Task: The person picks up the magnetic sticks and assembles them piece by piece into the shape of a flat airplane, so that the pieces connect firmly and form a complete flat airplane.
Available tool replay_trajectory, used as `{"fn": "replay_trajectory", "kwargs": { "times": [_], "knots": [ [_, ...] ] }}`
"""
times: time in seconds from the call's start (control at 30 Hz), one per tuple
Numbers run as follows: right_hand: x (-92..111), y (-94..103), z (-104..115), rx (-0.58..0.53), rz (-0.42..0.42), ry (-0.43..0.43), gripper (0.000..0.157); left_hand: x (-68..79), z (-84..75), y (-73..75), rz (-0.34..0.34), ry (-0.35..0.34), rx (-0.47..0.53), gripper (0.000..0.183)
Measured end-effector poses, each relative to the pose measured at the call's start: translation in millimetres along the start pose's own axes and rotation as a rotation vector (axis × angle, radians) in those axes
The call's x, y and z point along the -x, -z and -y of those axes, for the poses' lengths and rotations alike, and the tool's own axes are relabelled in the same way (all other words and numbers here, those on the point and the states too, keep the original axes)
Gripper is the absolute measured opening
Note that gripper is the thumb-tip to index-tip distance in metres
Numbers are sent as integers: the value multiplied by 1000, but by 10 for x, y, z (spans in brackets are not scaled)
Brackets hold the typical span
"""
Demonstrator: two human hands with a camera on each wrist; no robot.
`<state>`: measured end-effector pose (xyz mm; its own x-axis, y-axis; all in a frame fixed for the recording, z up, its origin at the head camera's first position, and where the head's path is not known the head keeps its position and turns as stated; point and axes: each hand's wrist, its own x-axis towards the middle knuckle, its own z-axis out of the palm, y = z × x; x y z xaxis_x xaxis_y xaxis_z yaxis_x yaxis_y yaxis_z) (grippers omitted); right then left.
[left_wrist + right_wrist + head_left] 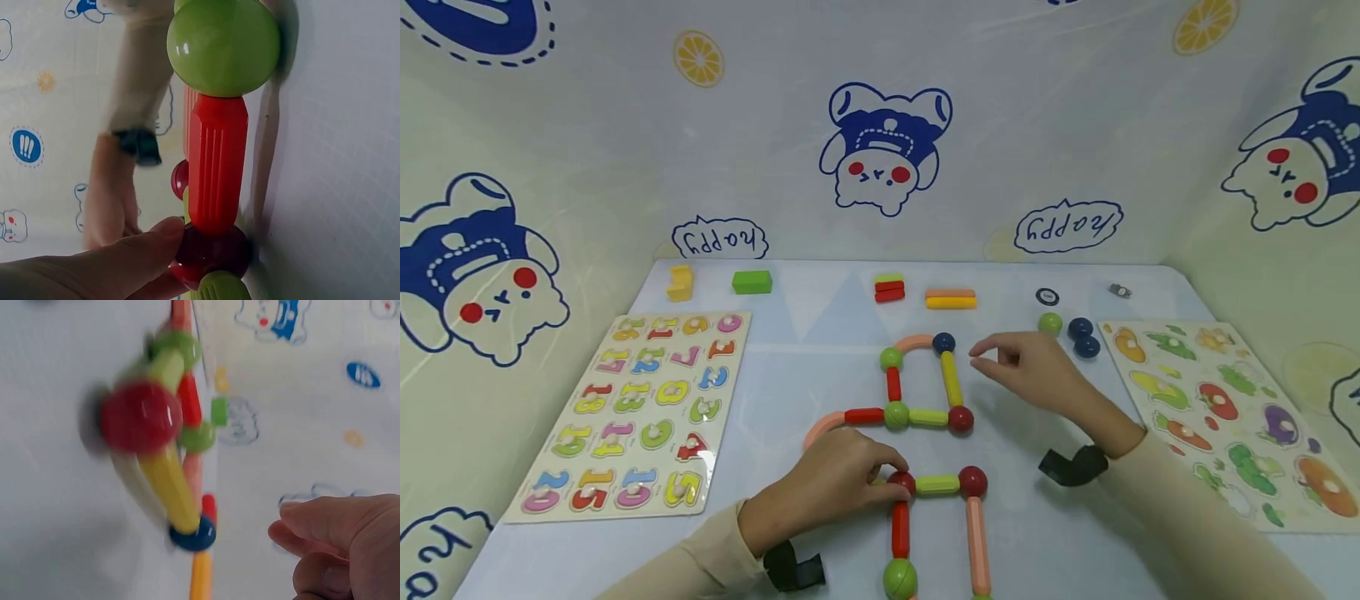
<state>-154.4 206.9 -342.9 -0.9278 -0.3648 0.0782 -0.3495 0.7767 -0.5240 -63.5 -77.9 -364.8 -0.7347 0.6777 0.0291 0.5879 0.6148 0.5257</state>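
My left hand point(838, 477) pinches a dark red ball point(215, 255) between thumb and index finger. That ball joins a red ribbed stick point(217, 165), a yellow-green stick point(937, 485) and, partly hidden by the hand, another stick. A green ball point(900, 577) sits at the red stick's near end. My right hand point(1037, 371) hovers right of the far loop, holding nothing, thumb and index apart and other fingers bent. Closest to it are a navy ball point(943, 342) and a yellow stick point(952, 379), which runs down to a red ball point(960, 419).
A number puzzle board point(625, 417) lies left, a vegetable puzzle board point(1225, 417) right. Along the back are a green block point(752, 282), yellow block point(681, 284), short red sticks point(890, 291) and longer sticks point(951, 299). Loose navy balls point(1083, 337) lie near the right board.
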Motion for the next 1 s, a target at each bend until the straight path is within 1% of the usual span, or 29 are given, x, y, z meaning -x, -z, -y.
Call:
{"fn": "replay_trajectory", "kwargs": {
  "times": [0.1, 0.2, 0.3, 0.4, 0.5, 0.63, 0.77, 0.87, 0.93, 1.0],
  "knots": [
    [-272, 15, -117, 50, 11, -42, 23, -6, 8, 2, 4, 6, 0, 24],
    [-541, -4, -255, 83, 21, -102, 24, -10, 14, -2, 5, 7, 4, 23],
    [-771, -34, -385, 111, 27, -139, 28, -11, 15, -7, 9, 4, 5, 23],
    [-952, -67, -467, 140, 36, -165, 32, -9, 12, -8, 12, 8, 10, 23],
    [-1066, -90, -500, 160, 56, -198, 33, -11, 11, -10, 14, 13, 13, 23],
    [-1128, -101, -493, 158, 75, -242, 32, -8, 18, -23, 3, 7, 8, 23],
    [-1127, -113, -514, 128, 92, -299, 30, -11, 28, -35, -6, -3, 9, 24],
    [-1072, -114, -547, 125, 100, -326, 30, -15, 28, -36, 0, -2, 13, 24],
    [-1011, -111, -563, 139, 98, -327, 31, -11, 26, -28, 5, 4, 21, 24],
    [-937, -106, -573, 170, 89, -308, 31, -4, 23, -18, 7, 12, 23, 24]
  ]
}}
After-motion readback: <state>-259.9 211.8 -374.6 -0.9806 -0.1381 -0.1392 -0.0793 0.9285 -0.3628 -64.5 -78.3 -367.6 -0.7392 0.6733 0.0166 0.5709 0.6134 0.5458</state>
